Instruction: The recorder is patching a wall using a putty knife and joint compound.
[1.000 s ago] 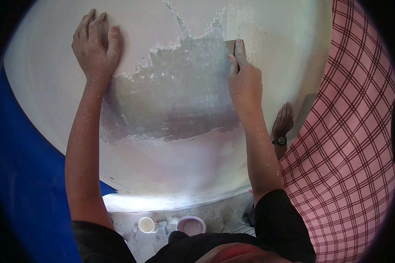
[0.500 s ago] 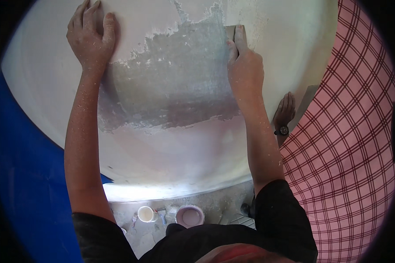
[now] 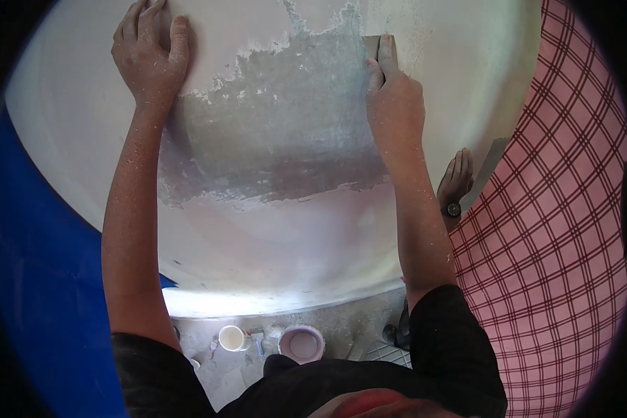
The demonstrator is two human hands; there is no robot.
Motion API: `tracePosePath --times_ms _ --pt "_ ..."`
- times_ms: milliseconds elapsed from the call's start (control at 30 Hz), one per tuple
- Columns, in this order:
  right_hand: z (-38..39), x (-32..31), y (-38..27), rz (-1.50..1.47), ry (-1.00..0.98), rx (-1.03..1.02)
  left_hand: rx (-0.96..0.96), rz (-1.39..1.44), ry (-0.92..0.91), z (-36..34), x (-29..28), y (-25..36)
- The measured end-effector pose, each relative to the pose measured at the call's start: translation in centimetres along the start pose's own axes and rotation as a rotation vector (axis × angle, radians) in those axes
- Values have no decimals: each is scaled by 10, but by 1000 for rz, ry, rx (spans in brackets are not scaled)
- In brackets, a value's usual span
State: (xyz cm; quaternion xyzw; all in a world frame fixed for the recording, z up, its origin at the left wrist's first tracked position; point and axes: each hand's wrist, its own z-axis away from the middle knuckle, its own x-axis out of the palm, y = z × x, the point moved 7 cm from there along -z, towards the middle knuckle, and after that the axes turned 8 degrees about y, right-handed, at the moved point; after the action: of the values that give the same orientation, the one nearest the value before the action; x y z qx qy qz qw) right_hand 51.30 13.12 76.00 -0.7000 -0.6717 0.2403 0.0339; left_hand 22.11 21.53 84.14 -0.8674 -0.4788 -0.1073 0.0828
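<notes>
A large curved pale surface fills the middle, with a ragged grey patch across it. My left hand lies on the surface just left of the patch's upper part, fingers apart and slightly bent, holding nothing. My right hand grips a small flat grey-brown pad against the surface at the patch's right edge, forefinger stretched along it. Lower right of it, another person's hand with a dark wristwatch rests near the rim beside a long grey strip.
Blue sheeting lies at left, pink checked cloth at right. Below, on the dusty floor, stand a white cup and a pink tub, with a blue-handled tool between them. A dark shoe shows at lower right.
The whole scene has shifted upward in the picture. Relative to the patch, my right hand with the pad has slid slightly upward; my left hand keeps about the same place.
</notes>
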Motion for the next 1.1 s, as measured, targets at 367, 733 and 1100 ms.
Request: tracePosePath --times_ms 367,733,1100 --pt "18 2 12 -43 56 -21 39 -39 4 -1 -10 12" --pt "172 46 63 -486 -131 55 173 -57 -143 79 -16 2" --pt "532 2 165 -389 -998 658 183 -104 -276 226 -56 -45"
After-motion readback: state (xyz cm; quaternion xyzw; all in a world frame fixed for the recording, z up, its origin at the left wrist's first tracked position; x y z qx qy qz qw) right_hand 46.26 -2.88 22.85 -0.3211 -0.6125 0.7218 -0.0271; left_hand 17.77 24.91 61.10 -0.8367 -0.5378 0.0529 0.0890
